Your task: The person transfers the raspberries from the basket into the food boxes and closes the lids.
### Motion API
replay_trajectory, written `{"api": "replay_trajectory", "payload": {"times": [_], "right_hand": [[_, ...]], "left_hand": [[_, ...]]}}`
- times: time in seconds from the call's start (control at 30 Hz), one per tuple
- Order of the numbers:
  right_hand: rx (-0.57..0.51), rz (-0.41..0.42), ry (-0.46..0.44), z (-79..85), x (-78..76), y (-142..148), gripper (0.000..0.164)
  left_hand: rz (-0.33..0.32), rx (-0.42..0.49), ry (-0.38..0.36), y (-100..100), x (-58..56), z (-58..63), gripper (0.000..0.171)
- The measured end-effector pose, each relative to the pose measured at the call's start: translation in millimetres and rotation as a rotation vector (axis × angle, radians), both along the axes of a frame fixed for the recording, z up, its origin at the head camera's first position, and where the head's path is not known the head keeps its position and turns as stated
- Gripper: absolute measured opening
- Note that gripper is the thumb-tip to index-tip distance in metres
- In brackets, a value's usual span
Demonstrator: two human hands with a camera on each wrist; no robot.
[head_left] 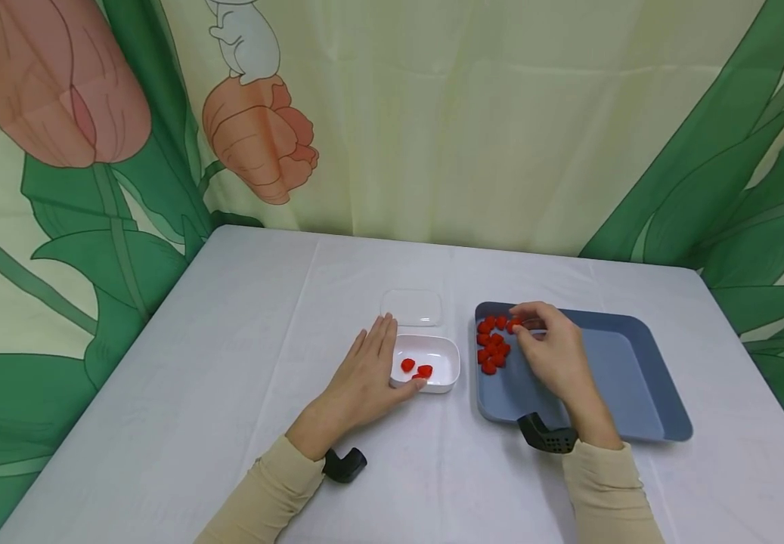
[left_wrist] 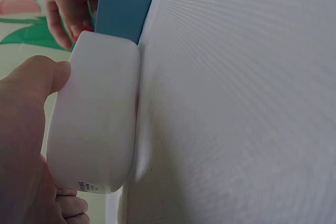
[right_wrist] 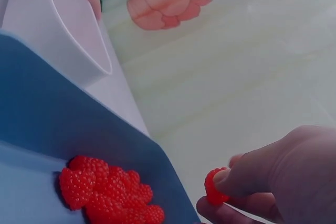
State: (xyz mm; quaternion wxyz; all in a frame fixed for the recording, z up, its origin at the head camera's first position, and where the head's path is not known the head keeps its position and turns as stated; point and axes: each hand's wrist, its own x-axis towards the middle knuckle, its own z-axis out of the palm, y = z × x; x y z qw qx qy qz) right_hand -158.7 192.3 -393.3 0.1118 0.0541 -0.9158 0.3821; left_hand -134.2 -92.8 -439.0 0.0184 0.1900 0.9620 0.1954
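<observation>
In the head view, my left hand (head_left: 363, 375) lies along the left side of a small white dish (head_left: 451, 364), fingers straight, thumb at its near rim. A few red raspberries (head_left: 408, 365) sit inside the dish. My right hand (head_left: 556, 349) is over the far left part of a blue-grey tray (head_left: 636, 378). Between thumb and fingers it pinches one raspberry (right_wrist: 214, 188), which the right wrist view shows raised beside the tray wall. Several more raspberries (right_wrist: 113, 190) lie clustered in the tray's left end. The left wrist view shows the dish's outer wall (left_wrist: 94, 108) and my thumb on its rim.
Behind the dish lies a clear, shallow lid (head_left: 410, 308) on the white-covered table (head_left: 228, 340). The tray stands a short way right of the dish, its raised walls around the raspberries. A printed curtain (head_left: 466, 136) hangs behind the table's far edge.
</observation>
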Motion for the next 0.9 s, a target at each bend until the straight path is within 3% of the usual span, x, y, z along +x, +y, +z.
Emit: {"api": "replay_trajectory", "payload": {"times": [0.47, 0.9], "right_hand": [[-0.004, 0.021, 0.031, 2.1, 3.5, -10.1, 0.022], [-0.001, 0.028, 0.003, 5.0, 6.0, -20.9, 0.022]], "left_hand": [[0.0, 0.003, 0.006, 0.7, 0.4, 0.3, 0.101], [-0.003, 0.011, 0.002, 0.9, -0.1, 0.1, 0.1]]}}
